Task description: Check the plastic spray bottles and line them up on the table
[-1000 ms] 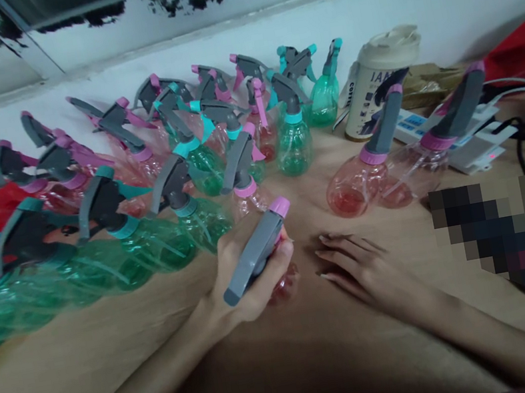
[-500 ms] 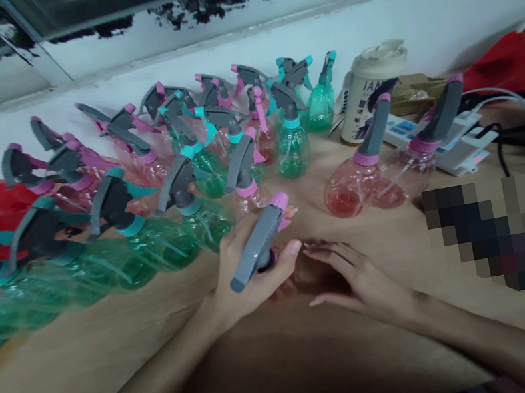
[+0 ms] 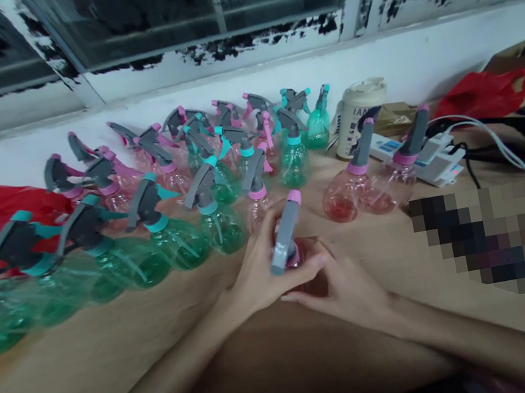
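Observation:
A spray bottle (image 3: 285, 233) with a grey and pink trigger head stands in front of me, its top towards my eyes. My left hand (image 3: 258, 272) is wrapped about its pink collar, the thumb lying across the near side. Lower down, my right hand (image 3: 357, 285) curves round the bottle's body, thumb and fingers closed on it from the right. Both hands hide most of the body. Just behind stands another pink-collared spray bottle (image 3: 258, 204). To the right are two more pink ones (image 3: 344, 199) holding a little red liquid.
Green spray bottles (image 3: 181, 238) form a row at the left, with more pink and green ones behind. A paper cup (image 3: 362, 111), a white power strip (image 3: 439, 162) with cables and red plastic bags (image 3: 483, 95) lie along the wall. A blurred-out patch covers the right side.
My right hand has come in from the right and closed on the bottle's body. The trigger head has turned more upright in view, and my view has tilted up.

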